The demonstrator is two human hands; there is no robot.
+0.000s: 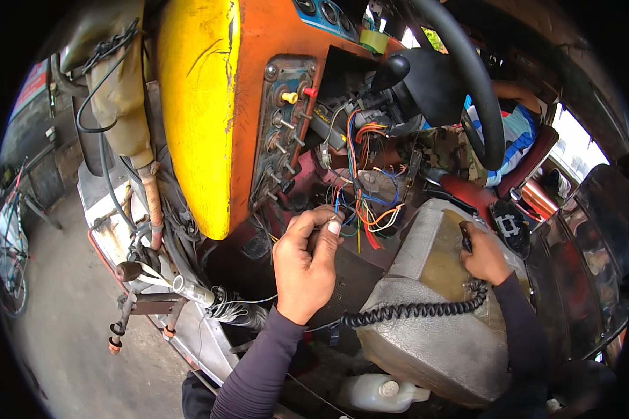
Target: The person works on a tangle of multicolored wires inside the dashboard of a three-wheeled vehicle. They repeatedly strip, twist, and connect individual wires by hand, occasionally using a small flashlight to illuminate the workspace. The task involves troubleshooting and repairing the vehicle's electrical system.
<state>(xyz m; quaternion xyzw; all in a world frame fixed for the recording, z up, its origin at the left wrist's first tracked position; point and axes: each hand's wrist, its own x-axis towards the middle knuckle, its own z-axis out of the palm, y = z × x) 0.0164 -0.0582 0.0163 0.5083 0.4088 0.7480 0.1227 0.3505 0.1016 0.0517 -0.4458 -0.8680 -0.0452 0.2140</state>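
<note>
My left hand is closed in a pinch, thumb against fingertips. A thin blue wire rises from the pinch toward a loose bundle of coloured wires below the steering column. My right hand is closed around a small dark handle, above the grey engine cover. Most of that handle is hidden by my fingers, so its kind cannot be made out. A black coiled cord runs from below this hand across the cover to the left.
An orange and yellow dashboard with a switch panel stands on the left. The black steering wheel is at upper right. A person in a patterned shirt sits beyond it. A whitish jug lies below the cover.
</note>
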